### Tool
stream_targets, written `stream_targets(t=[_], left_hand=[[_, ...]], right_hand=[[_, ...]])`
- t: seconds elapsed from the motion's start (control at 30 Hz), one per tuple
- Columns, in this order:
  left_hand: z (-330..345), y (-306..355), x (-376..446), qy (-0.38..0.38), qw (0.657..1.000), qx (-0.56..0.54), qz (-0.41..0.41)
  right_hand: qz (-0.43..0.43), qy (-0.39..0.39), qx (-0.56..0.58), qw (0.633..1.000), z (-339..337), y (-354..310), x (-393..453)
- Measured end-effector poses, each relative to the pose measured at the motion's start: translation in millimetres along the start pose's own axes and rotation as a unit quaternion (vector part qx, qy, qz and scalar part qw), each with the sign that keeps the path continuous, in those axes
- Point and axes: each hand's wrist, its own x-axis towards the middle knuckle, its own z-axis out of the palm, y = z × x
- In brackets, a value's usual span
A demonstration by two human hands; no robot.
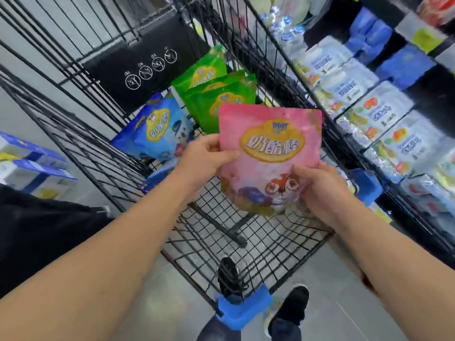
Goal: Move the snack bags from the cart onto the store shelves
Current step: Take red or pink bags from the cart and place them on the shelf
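Note:
A pink snack bag (268,134) with a yellow logo and a cartoon squirrel is held upright above the black wire cart (221,232). My left hand (204,161) pinches its left edge and my right hand (320,188) grips its lower right corner. Behind it in the cart stand green snack bags (216,94) and, to their left, blue snack bags (160,129). The store shelves (384,119) run along the right, filled with white and silver packs.
A black child-seat panel (138,67) with warning icons closes the cart's far end. Blue and white boxes (32,168) sit at the left on the floor side. My feet in black shoes (290,306) and a blue cart bumper (241,308) are below.

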Motion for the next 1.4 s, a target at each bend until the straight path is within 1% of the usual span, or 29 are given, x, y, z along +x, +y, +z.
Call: stream_targets(t=[0.07, 0.13, 0.23, 0.3, 0.4, 0.47, 0.53, 0.63, 0.7, 0.77, 0.8, 0.87, 0.97, 1.03, 1.13, 1.2, 1.23, 1.3, 1.4], left_hand=[[18.3, -1.8, 3.5, -0.021, 0.999, 0.028, 0.006], [34.9, -2.5, 5.3, -0.036, 0.997, 0.063, 0.016], [73.8, 4.2, 1.0, -0.084, 0.993, 0.073, 0.033], [99.4, 8.2, -1.2, -0.081, 0.992, 0.083, 0.047], [145.2, 12.4, -1.2, -0.052, 0.99, 0.11, 0.076], [174.4, 15.5, -1.7, -0.048, 0.989, 0.107, 0.089], [203.3, 17.2, -3.3, -0.067, 0.988, 0.095, 0.105], [256.9, 16.0, -11.7, -0.101, 0.986, 0.088, 0.104], [287.8, 14.2, -15.7, -0.109, 0.987, 0.077, 0.093], [333.7, 9.2, -25.2, -0.138, 0.985, 0.062, 0.077], [345.4, 7.0, -27.6, -0.144, 0.985, 0.064, 0.074], [389.5, -4.1, -40.3, -0.166, 0.98, 0.084, 0.073], [436.7, -16.6, -52.9, -0.179, 0.976, 0.103, 0.071], [467.0, -21.5, -60.9, -0.189, 0.972, 0.12, 0.077], [511.4, -22.9, -63.7, -0.208, 0.962, 0.153, 0.091], [538.1, -23.9, -62.3, -0.215, 0.955, 0.184, 0.089], [554.1, -23.4, -61.3, -0.221, 0.951, 0.202, 0.085], [575.3, -21.9, -58.1, -0.235, 0.947, 0.206, 0.072], [604.9, -19.1, -45.9, -0.248, 0.945, 0.202, 0.066]], right_hand=[[-0.015, -0.006, 0.054, 0.998, -12.5, -11.0, -8.2], [-0.035, 0.003, 0.083, 0.996, -26.6, -21.7, -15.7], [-0.069, 0.025, 0.135, 0.988, -61.5, -35.4, -27.6], [-0.095, 0.051, 0.152, 0.983, -82.9, -42.1, -34.6], [-0.136, 0.09, 0.166, 0.973, -120.2, -50.0, -47.6], [-0.161, 0.115, 0.174, 0.965, -144.6, -52.3, -55.9], [-0.18, 0.143, 0.185, 0.955, -168.5, -56.3, -63.8], [-0.205, 0.17, 0.208, 0.941, -218.7, -58.2, -78.9], [-0.206, 0.185, 0.211, 0.937, -246.7, -56.0, -87.8], [-0.204, 0.225, 0.215, 0.928, -289.8, -50.6, -105.0], [-0.202, 0.237, 0.212, 0.926, -301.4, -46.8, -107.8], [-0.193, 0.274, 0.204, 0.92, -344.1, -39.4, -125.0], [-0.164, 0.327, 0.183, 0.912, -389.7, -30.0, -139.3], [-0.144, 0.364, 0.144, 0.909, -418.4, -25.6, -145.3], [-0.145, 0.455, 0.08, 0.875, -459.2, -25.6, -149.7], [-0.137, 0.527, 0.033, 0.838, -479.9, -29.2, -153.4], [-0.131, 0.557, 0.027, 0.819, -490.8, -31.8, -156.5], [-0.123, 0.593, 0.028, 0.795, -502.8, -38.0, -159.7], [-0.114, 0.623, 0.029, 0.774, -519.1, -48.5, -160.1]])
